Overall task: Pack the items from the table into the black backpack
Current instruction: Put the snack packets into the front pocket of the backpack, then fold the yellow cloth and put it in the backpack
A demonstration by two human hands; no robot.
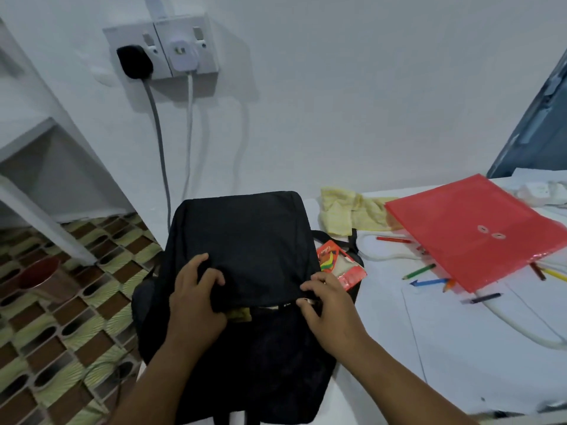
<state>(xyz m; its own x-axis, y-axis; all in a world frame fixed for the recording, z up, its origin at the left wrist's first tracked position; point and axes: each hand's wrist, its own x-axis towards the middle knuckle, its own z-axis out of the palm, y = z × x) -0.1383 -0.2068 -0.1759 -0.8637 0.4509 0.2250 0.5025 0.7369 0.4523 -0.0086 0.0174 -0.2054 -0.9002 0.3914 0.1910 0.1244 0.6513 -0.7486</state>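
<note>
The black backpack lies on the left end of the white table. My left hand grips the near edge of its top flap, fingers curled into the fabric. At the flap's right corner my right hand pinches a small metal zipper pull. A narrow gap under the flap shows something patterned inside. A red pencil packet rests beside the bag. Several loose coloured pencils lie around a red plastic folder. A yellow cloth sits behind them.
A white cable loops across the table. White items sit at the far right corner. Wall sockets with two plugs and hanging cords are behind the bag. Patterned floor tiles lie to the left.
</note>
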